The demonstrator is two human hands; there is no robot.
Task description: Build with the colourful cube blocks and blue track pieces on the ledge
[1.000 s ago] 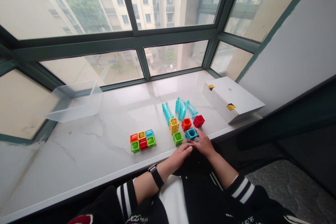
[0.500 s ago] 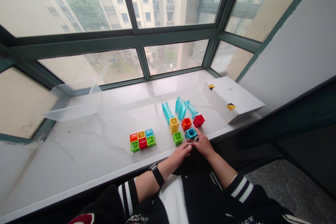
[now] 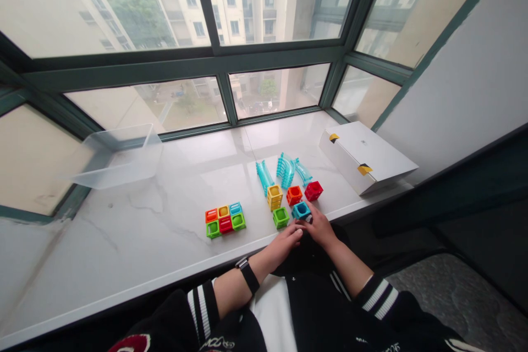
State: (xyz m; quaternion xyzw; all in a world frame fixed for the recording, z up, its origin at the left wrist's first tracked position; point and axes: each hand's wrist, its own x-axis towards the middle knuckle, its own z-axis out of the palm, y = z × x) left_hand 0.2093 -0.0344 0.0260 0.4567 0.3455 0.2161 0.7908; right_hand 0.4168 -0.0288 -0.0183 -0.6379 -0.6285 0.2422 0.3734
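My left hand (image 3: 286,240), a dark watch band (image 3: 248,276) on its wrist, rests at the sill's front edge with fingers stretched out and nothing in them. Its fingertips meet those of my right hand (image 3: 320,227). That hand lies open against the near right side of a blue cube block (image 3: 301,210), its fingers apart and partly hidden. Left of the blue cube stands a green cube block (image 3: 281,218). Behind these are a taller yellow block (image 3: 274,198), an orange block (image 3: 294,195) and a red block (image 3: 314,191).
Turquoise track pieces (image 3: 285,170) lie behind the blocks. To the left sits a joined group of coloured cubes (image 3: 225,220). A clear plastic bin (image 3: 119,157) stands far left, and a white box (image 3: 369,155) with yellow-black tabs far right. Windows border the white sill (image 3: 165,242).
The view has shifted very slightly, so everything sits a little further right. My hands and the blocks keep their places.
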